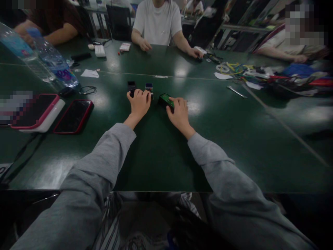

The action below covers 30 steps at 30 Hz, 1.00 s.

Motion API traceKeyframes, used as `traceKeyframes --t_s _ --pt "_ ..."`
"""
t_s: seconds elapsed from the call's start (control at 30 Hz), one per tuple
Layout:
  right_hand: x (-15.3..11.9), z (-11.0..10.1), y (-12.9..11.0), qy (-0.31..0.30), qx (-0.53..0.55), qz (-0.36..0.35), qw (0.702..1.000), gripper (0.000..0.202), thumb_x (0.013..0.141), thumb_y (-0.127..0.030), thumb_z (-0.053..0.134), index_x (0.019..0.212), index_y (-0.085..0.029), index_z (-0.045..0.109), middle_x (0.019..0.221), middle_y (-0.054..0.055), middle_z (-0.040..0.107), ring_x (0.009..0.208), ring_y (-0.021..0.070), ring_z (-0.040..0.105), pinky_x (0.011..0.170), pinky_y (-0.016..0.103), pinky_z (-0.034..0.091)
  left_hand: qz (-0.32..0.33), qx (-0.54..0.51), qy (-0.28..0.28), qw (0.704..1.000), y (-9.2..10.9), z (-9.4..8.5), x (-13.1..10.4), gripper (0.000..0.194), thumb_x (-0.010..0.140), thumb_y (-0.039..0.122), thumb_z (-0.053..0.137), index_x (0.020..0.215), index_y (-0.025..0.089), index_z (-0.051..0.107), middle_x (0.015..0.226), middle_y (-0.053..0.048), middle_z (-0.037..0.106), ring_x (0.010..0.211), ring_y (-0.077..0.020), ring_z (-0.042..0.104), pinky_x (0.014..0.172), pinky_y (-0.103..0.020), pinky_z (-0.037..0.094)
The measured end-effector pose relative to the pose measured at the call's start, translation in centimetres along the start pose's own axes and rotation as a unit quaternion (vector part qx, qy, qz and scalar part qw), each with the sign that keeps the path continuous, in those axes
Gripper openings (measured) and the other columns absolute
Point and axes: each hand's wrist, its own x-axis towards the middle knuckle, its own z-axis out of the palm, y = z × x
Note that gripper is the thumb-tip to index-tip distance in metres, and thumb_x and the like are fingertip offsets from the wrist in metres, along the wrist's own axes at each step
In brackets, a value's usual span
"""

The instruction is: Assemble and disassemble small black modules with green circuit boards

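Green circuit board (168,99) in black case (163,103), right hand (180,111)

Right hand: thumb and fingers closed on the case's near end; board faces up. Left hand (139,103): fingers curled down over a dark module (131,84); cannot tell whether it is gripped. Small screened module (148,85) just beside those fingers. Case near the middle of the table (161,152); red-edged phone (74,116) lies flat, well to the left.
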Motion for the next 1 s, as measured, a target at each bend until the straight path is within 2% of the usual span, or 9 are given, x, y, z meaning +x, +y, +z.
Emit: traceKeyframes --t_s 0.13,0.5,0.67,0.83,1.0 --pt "-0.22 -0.08 -0.39 0.003 -0.023 0.012 1.0 0.042 0.097 -0.03 0.051 0.138 -0.022 0.053 0.136 0.018 0.049 0.131 0.0373 0.045 0.102 0.059 0.046 0.007 0.007 -0.005 1.0 -0.12 0.19 -0.05 0.039 0.105 0.035 0.031 0.118 0.027 0.067 0.128 -0.012 0.07 0.136 -0.033 0.049 0.117 -0.061 0.021" --pt "-0.15 0.11 -0.2 -0.004 -0.005 0.015 1.0 0.042 0.096 -0.031 0.051 0.138 -0.023 0.052 0.132 0.017 0.051 0.128 0.0376 0.046 0.101 0.061 0.046 0.033 0.012 -0.017 0.999 -0.04 0.07 -0.11 0.04 0.106 0.038 0.03 0.119 0.026 0.066 0.127 -0.012 0.071 0.135 -0.0339 0.049 0.114 -0.057 0.028" --pt "-0.19 0.29 -0.02 0.006 0.017 0.006 1.0 0.041 0.096 -0.033 0.05 0.136 -0.024 0.053 0.13 0.018 0.052 0.127 0.0396 0.047 0.1 0.066 0.046 0.028 -0.015 -0.033 0.999 0.05 -0.08 -0.14 0.041 0.105 0.039 0.03 0.12 0.025 0.066 0.131 -0.013 0.069 0.139 -0.0356 0.047 0.114 -0.058 0.028" --pt "-0.21 0.4 0.01 0.017 0.012 0.002 1.0 0.04 0.097 -0.033 0.05 0.135 -0.024 0.054 0.127 0.017 0.054 0.125 0.0389 0.048 0.098 0.065 0.047 0.025 -0.016 -0.033 0.999 0.15 -0.25 -0.14 0.042 0.106 0.041 0.029 0.119 0.025 0.066 0.13 -0.012 0.069 0.139 -0.0346 0.046 0.115 -0.056 0.028" --pt "-0.17 0.38 -0.02 0.004 0.01 0.008 1.0 0.042 0.096 -0.032 0.05 0.137 -0.023 0.053 0.128 0.017 0.053 0.125 0.0384 0.048 0.099 0.065 0.046 0.026 -0.018 -0.041 0.999 0.15 -0.24 -0.17 0.041 0.105 0.041 0.03 0.119 0.025 0.065 0.13 -0.013 0.069 0.14 -0.0351 0.045 0.115 -0.056 0.027"
